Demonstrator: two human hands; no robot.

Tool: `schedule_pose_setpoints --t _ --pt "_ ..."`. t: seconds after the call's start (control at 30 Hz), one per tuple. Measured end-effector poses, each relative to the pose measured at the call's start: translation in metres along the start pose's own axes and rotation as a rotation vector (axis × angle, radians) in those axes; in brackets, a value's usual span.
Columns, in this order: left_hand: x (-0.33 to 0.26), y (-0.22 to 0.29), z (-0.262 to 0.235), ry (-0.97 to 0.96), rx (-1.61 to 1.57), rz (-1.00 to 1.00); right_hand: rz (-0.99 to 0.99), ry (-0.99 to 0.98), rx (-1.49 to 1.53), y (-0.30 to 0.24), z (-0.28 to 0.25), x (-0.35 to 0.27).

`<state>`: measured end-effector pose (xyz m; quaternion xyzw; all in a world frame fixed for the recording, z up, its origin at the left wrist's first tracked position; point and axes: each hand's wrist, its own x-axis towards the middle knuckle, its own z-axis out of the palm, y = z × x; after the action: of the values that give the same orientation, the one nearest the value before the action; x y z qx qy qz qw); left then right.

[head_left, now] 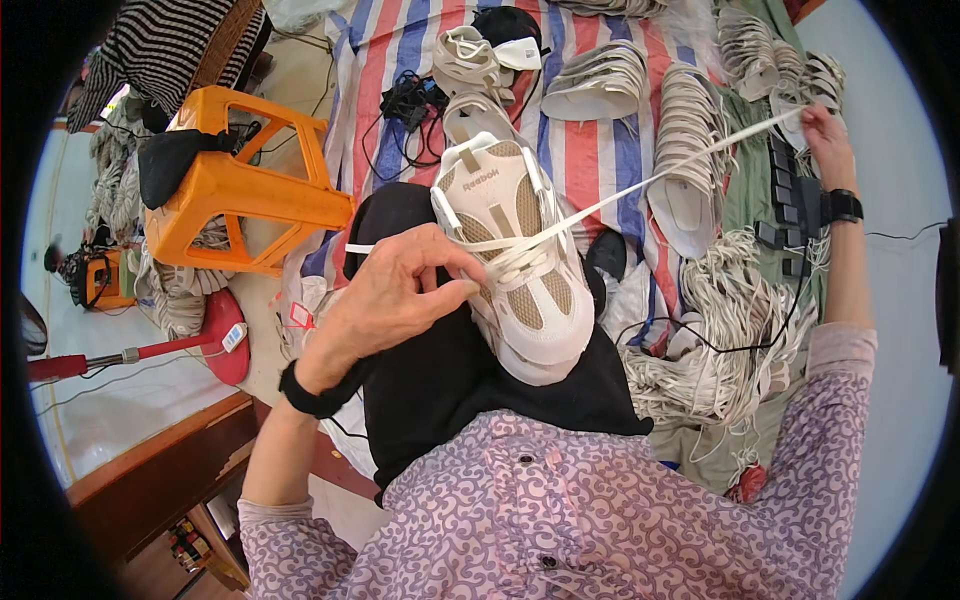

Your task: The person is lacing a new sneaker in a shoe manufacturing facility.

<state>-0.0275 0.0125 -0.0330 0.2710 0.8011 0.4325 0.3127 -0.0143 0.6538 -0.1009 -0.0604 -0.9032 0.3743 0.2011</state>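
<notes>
A white and beige shoe upper (555, 325) with tan mesh panels rests on the black cloth (430, 420) over my lap, toe toward me. White shoelace (655, 178) crosses its throat in several rows. My left hand (395, 290) pinches at the left edge of the lacing, thumb against forefinger, seemingly on the lace; the exact grip is partly hidden. A lace end shows past its knuckles. Far out to the right, my raised right hand (828, 148) is closed on the other length, which runs taut from the shoe.
Stacked shoe uppers (690, 150) lie on a striped sheet (385, 45) ahead. A heap of loose white laces (720, 340) sits at right, beside a black segmented strap (785, 190). An orange stool (215, 185) stands at left; tangled black cable (410, 110) lies beyond the shoe.
</notes>
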Motion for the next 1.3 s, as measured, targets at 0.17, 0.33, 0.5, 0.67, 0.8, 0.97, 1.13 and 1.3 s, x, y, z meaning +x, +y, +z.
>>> schedule_pose_setpoints --t 0.17,0.33,0.5,0.67,0.8,0.97,1.13,1.3 --pt "0.017 0.009 0.021 0.353 0.211 0.141 0.319 0.039 0.126 -0.01 0.017 0.012" --pt "0.017 0.005 0.028 0.393 0.291 0.155 -0.012 -0.428 0.306 -0.208 0.165 -0.074" --pt "0.021 0.005 0.032 0.447 0.285 0.279 -0.224 -0.465 0.286 -0.286 0.214 -0.125" --pt "0.015 0.006 0.034 0.449 0.278 0.23 -0.328 -0.463 0.27 -0.293 0.213 -0.122" --pt "0.006 0.006 0.031 0.432 0.267 0.183 -0.288 -0.533 0.281 -0.298 0.213 -0.117" --pt "-0.012 -0.008 0.036 0.59 0.377 0.191 -0.274 -0.502 0.283 -0.288 0.211 -0.104" --pt "-0.018 -0.014 0.036 0.53 0.18 0.026 -0.141 -0.582 0.315 -0.279 0.211 -0.109" --pt "-0.042 -0.024 -0.005 0.248 -0.114 -0.309 -0.389 -0.534 0.234 -0.248 0.21 -0.106"
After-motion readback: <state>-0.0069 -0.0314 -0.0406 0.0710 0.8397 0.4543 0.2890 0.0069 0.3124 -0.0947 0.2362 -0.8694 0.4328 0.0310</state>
